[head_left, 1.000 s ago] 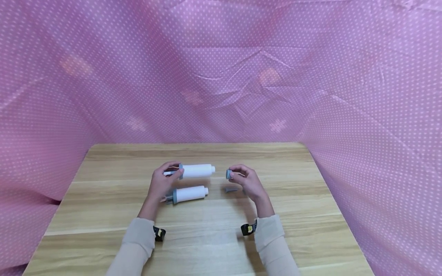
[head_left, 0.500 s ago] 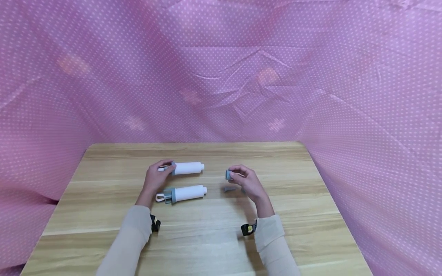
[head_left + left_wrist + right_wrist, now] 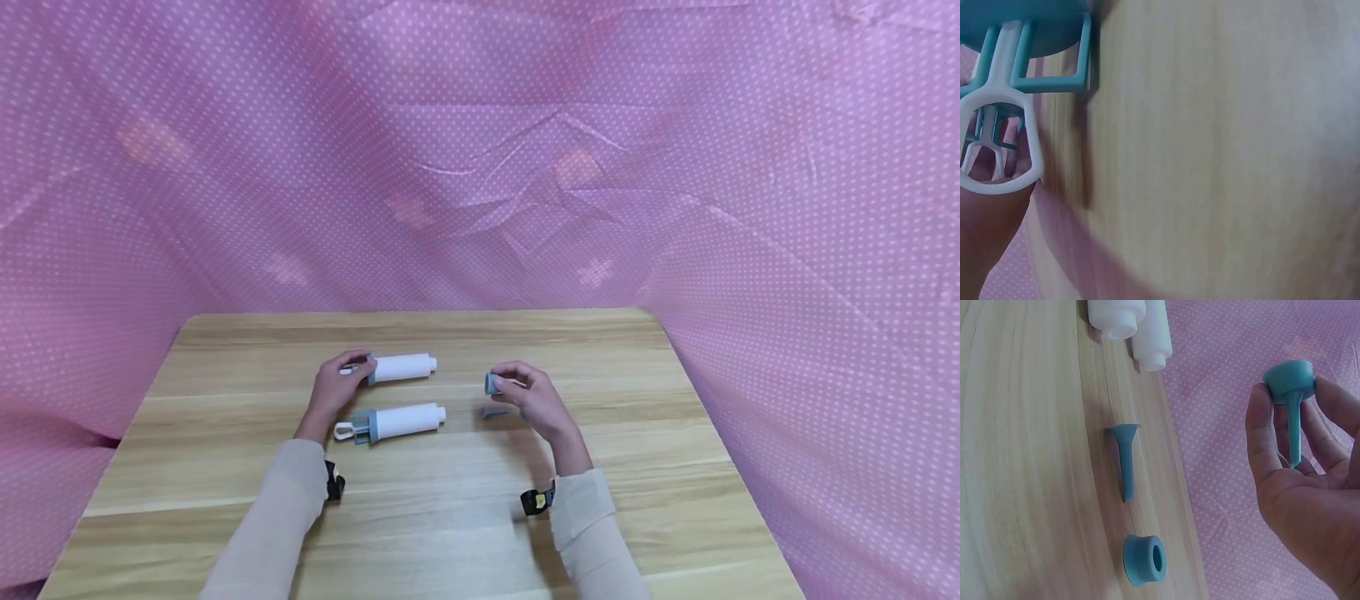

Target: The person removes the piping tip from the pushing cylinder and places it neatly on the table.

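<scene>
My left hand [image 3: 333, 392] grips the far white syringe [image 3: 405, 367] at its teal collar, with thumb and fingers round that end. A second white syringe [image 3: 408, 421] lies nearer on the table; its white ring handle [image 3: 1036, 147] and teal frame fill the left wrist view's upper left. My right hand [image 3: 543, 404] pinches a teal nozzle piece [image 3: 1291, 381], a round cap with a thin stem pointing toward the palm. Below that hand, a loose teal funnel-shaped nozzle [image 3: 1125, 462] and a teal ring cap [image 3: 1144, 559] lie on the wood.
The wooden table [image 3: 450, 517] has its far edge against a pink dotted cloth [image 3: 480, 208], which also hangs on both sides. Black wrist cameras [image 3: 536, 502] sit by both sleeves.
The left hand has moved left with the far syringe, which now lies about level with the near one. The right hand keeps its pinch on the nozzle piece, nearly still.
</scene>
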The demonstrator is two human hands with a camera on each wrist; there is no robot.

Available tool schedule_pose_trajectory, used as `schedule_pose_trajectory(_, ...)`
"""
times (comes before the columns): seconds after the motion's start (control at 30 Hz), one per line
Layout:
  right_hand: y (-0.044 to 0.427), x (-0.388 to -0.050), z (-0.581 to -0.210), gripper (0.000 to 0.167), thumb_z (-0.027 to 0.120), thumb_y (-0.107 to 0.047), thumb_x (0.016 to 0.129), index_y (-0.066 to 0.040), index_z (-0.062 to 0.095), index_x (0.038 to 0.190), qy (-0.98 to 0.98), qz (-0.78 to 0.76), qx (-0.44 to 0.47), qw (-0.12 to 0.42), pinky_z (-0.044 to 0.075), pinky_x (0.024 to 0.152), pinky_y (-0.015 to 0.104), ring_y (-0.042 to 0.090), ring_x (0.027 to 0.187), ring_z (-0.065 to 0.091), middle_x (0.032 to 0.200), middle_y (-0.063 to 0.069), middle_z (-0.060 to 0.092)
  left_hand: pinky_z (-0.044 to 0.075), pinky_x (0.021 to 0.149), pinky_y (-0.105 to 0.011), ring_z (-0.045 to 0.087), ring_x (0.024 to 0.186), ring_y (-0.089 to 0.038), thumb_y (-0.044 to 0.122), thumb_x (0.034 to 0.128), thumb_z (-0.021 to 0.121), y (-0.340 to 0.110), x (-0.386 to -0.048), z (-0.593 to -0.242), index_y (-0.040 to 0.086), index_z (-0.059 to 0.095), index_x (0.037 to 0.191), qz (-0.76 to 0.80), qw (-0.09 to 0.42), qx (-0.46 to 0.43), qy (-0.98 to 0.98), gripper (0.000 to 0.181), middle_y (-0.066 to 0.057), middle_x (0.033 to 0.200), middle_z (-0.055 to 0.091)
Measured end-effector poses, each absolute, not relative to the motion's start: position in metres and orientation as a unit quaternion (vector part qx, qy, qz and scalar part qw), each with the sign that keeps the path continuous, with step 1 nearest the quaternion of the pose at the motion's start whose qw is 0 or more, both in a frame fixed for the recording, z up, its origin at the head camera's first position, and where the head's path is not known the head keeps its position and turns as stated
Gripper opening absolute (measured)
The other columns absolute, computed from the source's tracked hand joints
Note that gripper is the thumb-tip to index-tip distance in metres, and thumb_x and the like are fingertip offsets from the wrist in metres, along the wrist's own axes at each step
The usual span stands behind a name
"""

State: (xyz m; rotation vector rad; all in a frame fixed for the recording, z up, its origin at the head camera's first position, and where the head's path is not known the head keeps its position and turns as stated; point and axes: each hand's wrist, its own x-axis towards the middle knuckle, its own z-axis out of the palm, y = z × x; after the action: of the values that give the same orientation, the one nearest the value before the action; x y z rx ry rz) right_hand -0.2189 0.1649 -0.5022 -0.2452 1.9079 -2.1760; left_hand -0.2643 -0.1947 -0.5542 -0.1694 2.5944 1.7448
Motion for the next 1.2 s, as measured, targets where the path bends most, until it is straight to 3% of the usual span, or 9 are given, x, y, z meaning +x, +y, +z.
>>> schedule_pose_trajectory(0.43, 0.160, -0.222, -0.504, 0.027, 0.062, 0.001, 0.099, 0.013, 0.058, 0.123, 0.661, -0.736, -0.088, 0.114, 0.056, 0.093, 0.041, 0.021, 0.099, 0.066, 0.112, 0.013, 0.064, 0.036, 0.111, -0.053, 0.053, 0.127, -0.038, 0.035, 0.1002, 0.066, -0.198, -0.269, -0.559, 0.004, 0.059, 0.140, 0.519, 0.006, -0.004, 0.855, 0.051, -0.020, 0.133, 0.062)
schedule_pose_trajectory(0.73, 0.155, -0.225, -0.497, 0.027, 0.061, 0.001, 0.099, 0.014, 0.058, 0.123, 0.660, -0.738, -0.087, 0.114, 0.055, 0.094, 0.040, 0.021, 0.099, 0.066, 0.113, 0.015, 0.062, 0.040, 0.109, -0.054, 0.053, 0.129, -0.040, 0.036, 0.1010, 0.064, -0.198, -0.269, -0.552, 0.006, 0.058, 0.141, 0.500, -0.006, -0.015, 0.866, 0.051, -0.019, 0.141, 0.058)
schedule_pose_trajectory(0.97, 0.154, -0.228, -0.498, 0.029, 0.066, -0.003, 0.097, 0.010, 0.061, 0.122, 0.674, -0.724, -0.095, 0.113, 0.055, 0.095, 0.038, 0.020, 0.100, 0.068, 0.113, 0.013, 0.064, 0.030, 0.113, -0.060, 0.044, 0.136, -0.044, 0.029, 0.0989, 0.066, -0.182, -0.260, -0.528, 0.005, 0.063, 0.134, 0.468, -0.082, -0.014, 0.880, 0.043, -0.020, 0.143, 0.056)
schedule_pose_trajectory(1.2, 0.150, -0.231, -0.501, 0.027, 0.065, -0.002, 0.098, 0.013, 0.060, 0.120, 0.664, -0.734, -0.098, 0.099, 0.055, 0.094, 0.039, 0.020, 0.096, 0.067, 0.109, 0.012, 0.063, 0.035, 0.110, -0.060, 0.048, 0.131, -0.041, 0.023, 0.0973, 0.069, -0.145, -0.238, -0.497, 0.006, 0.067, 0.129, 0.473, -0.124, 0.027, 0.872, 0.036, -0.018, 0.137, 0.060)
